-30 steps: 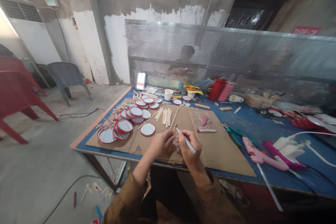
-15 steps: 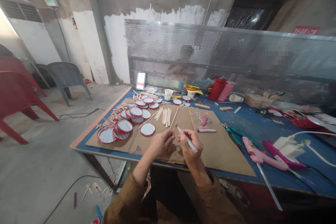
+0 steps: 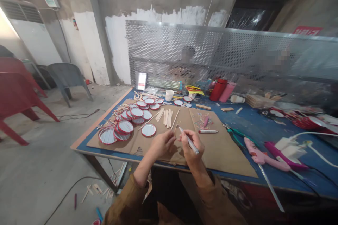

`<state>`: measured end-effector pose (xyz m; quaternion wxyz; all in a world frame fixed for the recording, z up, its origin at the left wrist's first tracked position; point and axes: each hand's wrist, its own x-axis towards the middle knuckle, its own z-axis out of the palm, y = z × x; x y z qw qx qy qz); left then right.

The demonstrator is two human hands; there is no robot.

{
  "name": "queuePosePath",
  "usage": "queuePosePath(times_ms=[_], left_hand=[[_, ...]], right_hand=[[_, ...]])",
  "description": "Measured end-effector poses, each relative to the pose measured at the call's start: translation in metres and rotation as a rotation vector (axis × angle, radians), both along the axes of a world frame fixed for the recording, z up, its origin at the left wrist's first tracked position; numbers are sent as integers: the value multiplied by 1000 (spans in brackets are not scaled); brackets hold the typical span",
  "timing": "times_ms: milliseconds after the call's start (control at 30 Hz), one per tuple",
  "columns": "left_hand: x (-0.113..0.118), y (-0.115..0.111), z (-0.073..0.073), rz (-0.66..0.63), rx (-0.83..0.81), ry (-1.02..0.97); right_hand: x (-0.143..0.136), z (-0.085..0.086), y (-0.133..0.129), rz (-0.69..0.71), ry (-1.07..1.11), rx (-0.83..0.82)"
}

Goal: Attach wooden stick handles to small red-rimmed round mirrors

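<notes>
My right hand (image 3: pixel 193 145) grips a white marker (image 3: pixel 192 143) like a pen, its tip pointing up and away from me. Close beside it, my left hand (image 3: pixel 163 143) pinches a thin wooden stick (image 3: pixel 175 129), mostly hidden by the fingers. The marker's tip is right by the stick's upper end; whether they touch I cannot tell. Both hands are over a cardboard sheet (image 3: pixel 221 154). Beyond them lie several flat wooden sticks (image 3: pixel 168 118) and a thin rod (image 3: pixel 175 119). One round white disc with a red rim (image 3: pixel 148 130) lies left of my hands.
Several more red-rimmed discs (image 3: pixel 125 126) are piled at the left. Right of my hands are a red-capped marker (image 3: pixel 208 131), rubber bands (image 3: pixel 204 121), green-handled pliers (image 3: pixel 235 135) and a pink glue gun (image 3: pixel 260 154). A paper cup (image 3: pixel 169 95) and red bottle (image 3: pixel 218 89) stand behind.
The view has shifted very slightly. Both hands, the marker and the stick keep nearly the same positions.
</notes>
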<state>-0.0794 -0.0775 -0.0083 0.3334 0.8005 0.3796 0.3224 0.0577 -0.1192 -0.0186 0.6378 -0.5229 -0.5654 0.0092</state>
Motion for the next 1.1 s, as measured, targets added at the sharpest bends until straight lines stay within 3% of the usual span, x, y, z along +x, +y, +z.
queuePosePath(times_ms=[1100], left_hand=[[0,0,-3,13,25,-3]], right_hand=[[-1,2,3,-3,-29,-9]])
